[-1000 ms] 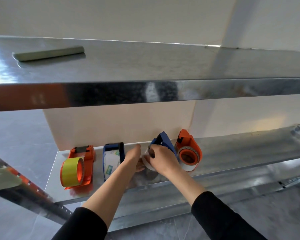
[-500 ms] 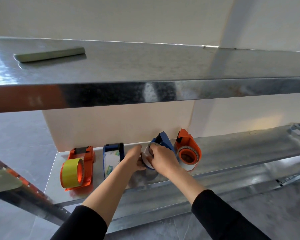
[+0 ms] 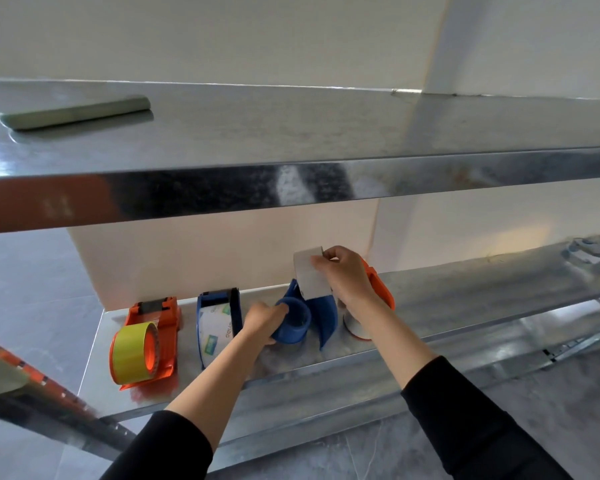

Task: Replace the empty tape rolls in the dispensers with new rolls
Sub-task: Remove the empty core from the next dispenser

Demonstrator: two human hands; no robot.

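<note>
Upper metal shelf (image 3: 291, 133) spans the whole top of view, a flat grey-green bar (image 3: 75, 111) lying on its left part. Lower metal shelf (image 3: 465, 299) below carries four dispensers in a row against the pale wall. Far left: orange dispenser (image 3: 160, 317) with a full yellow tape roll (image 3: 132, 351) mounted on it. Just right of it, blue dispenser (image 3: 234, 306) loaded with a white printed roll (image 3: 215, 334). Next, open blue dispenser (image 3: 324, 317), its round blue hub (image 3: 293, 323) bare, no roll on it. Left hand (image 3: 262, 318), the left grip, clamped on the hub's left side, fingers curled round the rim, holding it down on the shelf. Right hand (image 3: 347, 277), the right grip, raised above the blue dispenser, thumb and fingers pinched shut on the top edge of a pale grey-white tape roll core (image 3: 309, 275). Core hangs tilted, clear of the hub, its lower end just over the blue dispenser's curved wall, up and right of the left hand. Behind the right wrist, second orange dispenser (image 3: 381, 289) mostly hidden, a whitish roll (image 3: 355, 329) with an orange rim showing under the forearm. Both forearms in black sleeves (image 3: 465, 410). Far right of the lower shelf: blurred blue-white object (image 3: 589, 249), cannot tell what.
</note>
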